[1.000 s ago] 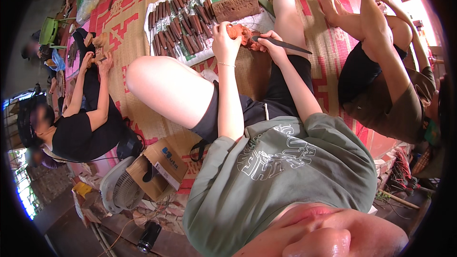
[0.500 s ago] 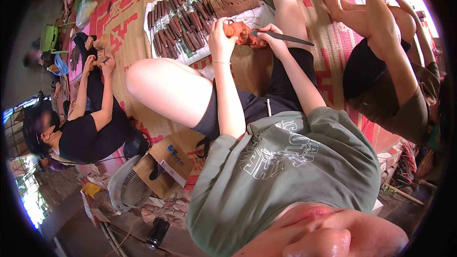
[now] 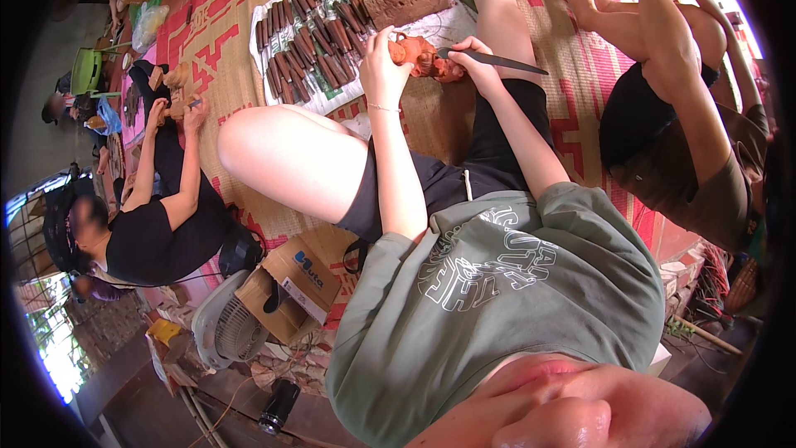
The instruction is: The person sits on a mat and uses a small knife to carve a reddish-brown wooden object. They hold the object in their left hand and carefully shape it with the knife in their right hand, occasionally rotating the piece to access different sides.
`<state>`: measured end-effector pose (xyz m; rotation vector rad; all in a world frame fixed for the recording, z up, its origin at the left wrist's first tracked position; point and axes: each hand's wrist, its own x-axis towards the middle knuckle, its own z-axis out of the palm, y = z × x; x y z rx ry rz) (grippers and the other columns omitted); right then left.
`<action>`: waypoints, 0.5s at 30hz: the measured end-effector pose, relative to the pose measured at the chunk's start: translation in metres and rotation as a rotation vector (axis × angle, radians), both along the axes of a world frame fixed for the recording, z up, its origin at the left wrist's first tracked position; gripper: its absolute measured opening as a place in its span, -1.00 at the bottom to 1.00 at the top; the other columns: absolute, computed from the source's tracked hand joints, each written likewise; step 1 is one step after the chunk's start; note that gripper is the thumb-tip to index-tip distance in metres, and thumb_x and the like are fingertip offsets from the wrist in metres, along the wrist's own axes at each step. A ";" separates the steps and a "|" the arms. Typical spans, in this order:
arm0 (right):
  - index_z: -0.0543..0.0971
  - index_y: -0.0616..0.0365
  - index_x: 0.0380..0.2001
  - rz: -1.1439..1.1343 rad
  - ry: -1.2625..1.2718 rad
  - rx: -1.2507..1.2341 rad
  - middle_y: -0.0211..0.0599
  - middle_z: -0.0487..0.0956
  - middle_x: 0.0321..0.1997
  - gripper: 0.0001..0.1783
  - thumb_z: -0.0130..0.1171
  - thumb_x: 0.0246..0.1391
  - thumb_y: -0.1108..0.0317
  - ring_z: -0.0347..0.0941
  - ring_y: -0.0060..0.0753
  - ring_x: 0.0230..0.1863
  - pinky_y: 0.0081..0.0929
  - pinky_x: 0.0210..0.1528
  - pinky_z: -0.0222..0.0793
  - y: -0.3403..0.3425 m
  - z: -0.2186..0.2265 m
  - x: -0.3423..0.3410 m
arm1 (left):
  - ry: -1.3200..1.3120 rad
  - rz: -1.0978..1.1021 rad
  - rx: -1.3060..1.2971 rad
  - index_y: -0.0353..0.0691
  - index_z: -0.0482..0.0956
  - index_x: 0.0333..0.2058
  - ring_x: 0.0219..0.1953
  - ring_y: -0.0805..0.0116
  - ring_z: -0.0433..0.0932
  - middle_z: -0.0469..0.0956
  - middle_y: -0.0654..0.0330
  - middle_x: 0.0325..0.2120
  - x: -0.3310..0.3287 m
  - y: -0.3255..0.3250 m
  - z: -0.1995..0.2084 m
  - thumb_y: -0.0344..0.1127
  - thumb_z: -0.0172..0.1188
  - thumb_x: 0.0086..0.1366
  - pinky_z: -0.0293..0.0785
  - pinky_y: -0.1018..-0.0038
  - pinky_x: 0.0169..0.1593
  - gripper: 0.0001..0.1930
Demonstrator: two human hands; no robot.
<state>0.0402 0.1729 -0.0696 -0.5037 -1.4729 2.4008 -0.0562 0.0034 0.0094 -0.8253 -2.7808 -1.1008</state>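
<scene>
Carving point(image 3: 427, 60), left end in left grip point(image 3: 382, 66)

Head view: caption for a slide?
Left hand holding a reddish carved piece, right hand a dark tool, near rows of brown handles.

The dark tool point(image 3: 506, 64) in the right hand point(image 3: 477, 66) swung slightly, coming to lie more level across the view. Left of it, a co-worker's two hands point(image 3: 192, 114) parted a little more. The whole view shifted too: the cardboard box point(image 3: 286, 294) and fan point(image 3: 230, 323) slid rightward, while the carved brown block point(image 3: 406, 2) slid upward.
</scene>
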 end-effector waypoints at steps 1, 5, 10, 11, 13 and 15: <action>0.41 0.15 -0.39 0.000 0.000 0.003 -0.39 0.50 -0.53 -0.85 0.18 0.00 0.53 0.40 -0.65 -0.60 -0.73 -0.51 0.28 -0.001 0.001 0.000 | -0.006 0.012 -0.012 -0.12 0.39 -0.02 -0.09 0.10 0.47 0.44 0.10 -0.15 0.001 0.000 0.000 -0.43 0.45 -0.30 0.43 0.30 -0.03 -0.26; 0.41 0.15 -0.41 0.004 -0.017 0.026 -0.40 0.50 -0.53 -0.86 0.19 0.00 0.51 0.40 -0.66 -0.60 -0.72 -0.51 0.30 0.000 0.001 0.001 | -0.019 0.036 -0.025 -0.11 0.40 -0.03 -0.12 0.09 0.47 0.43 0.11 -0.20 0.002 0.001 0.003 -0.40 0.46 -0.30 0.44 0.30 -0.05 -0.27; 0.42 0.16 -0.42 0.024 -0.031 0.033 -0.39 0.50 -0.53 -0.87 0.18 0.00 0.51 0.41 -0.65 -0.59 -0.71 -0.51 0.32 -0.001 0.003 0.001 | 0.012 0.023 0.023 -0.12 0.42 -0.05 -0.13 0.08 0.47 0.44 0.10 -0.20 0.001 0.001 -0.001 -0.39 0.45 -0.28 0.43 0.30 -0.06 -0.31; 0.42 0.16 -0.42 0.029 -0.031 0.033 -0.39 0.50 -0.53 -0.87 0.18 0.00 0.50 0.41 -0.65 -0.59 -0.71 -0.51 0.32 -0.001 0.004 0.002 | 0.014 0.024 0.030 -0.13 0.42 -0.05 -0.13 0.08 0.47 0.44 0.09 -0.20 0.000 0.001 -0.002 -0.39 0.45 -0.27 0.43 0.30 -0.06 -0.32; 0.42 0.17 -0.41 0.031 -0.030 0.036 -0.39 0.50 -0.54 -0.87 0.18 0.00 0.50 0.41 -0.65 -0.59 -0.71 -0.50 0.32 -0.001 0.005 0.002 | 0.029 0.023 0.054 -0.13 0.42 -0.06 -0.13 0.08 0.47 0.44 0.09 -0.20 -0.001 0.001 -0.004 -0.39 0.45 -0.26 0.43 0.30 -0.06 -0.33; 0.41 0.17 -0.41 0.024 -0.026 0.038 -0.39 0.50 -0.54 -0.87 0.19 0.00 0.50 0.41 -0.65 -0.59 -0.71 -0.50 0.33 -0.002 0.004 0.001 | 0.034 0.027 0.058 -0.13 0.42 -0.06 -0.12 0.08 0.47 0.44 0.09 -0.19 -0.001 0.001 -0.006 -0.39 0.45 -0.26 0.43 0.29 -0.06 -0.33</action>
